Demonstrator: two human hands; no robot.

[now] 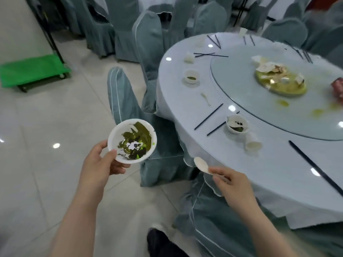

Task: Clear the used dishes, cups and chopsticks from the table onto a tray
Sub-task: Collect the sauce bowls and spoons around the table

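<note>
- L hand (101, 164) is gripping a white bowl (132, 140) at its lower-left rim, thumb lying over the rim, fingers curling underneath; bowl is sitting left of frame centre, over the floor, clear of the table.
- Bowl interior is showing dark green smears w/ a few bright green specks.
- R hand (231, 184) is pinching the handle of a white spoon (201, 164) btwn thumb and fingers; spoon bowl is pointing up-left, hanging just off the table (278, 175) edge, lower centre of frame.
- Table is filling the right half: round, pale cloth, glass turntable (241, 86) in the upper right.
- Near edge, centre-right: small cup (237, 124) w/ dark residue is standing upright; a second white cup (252, 145) is lying on its side just below it.
- Two dark chopsticks (208, 116) are lying diagonally just left of the upright cup, apart from each other.
- A long dark stick (315, 166) is lying diagonally at the right edge of frame.
- Further up the table rim: another cup (191, 76) w/ green residue is resting on a saucer; more chopsticks (210, 55) are lying crossed above it.
- Turntable is carrying a plate (280, 83) w/ yellow-green sauce and crumpled paper scraps; sauce spills are spotting the glass below it.
- Grey-green covered chairs (148, 39) are standing around the table and across the top of frame.
- Green cart (33, 72) is standing at upper left on the tiled floor.
- A dark shoe (157, 240) is showing at bottom centre.
- No tray is identifiable from this view.
</note>
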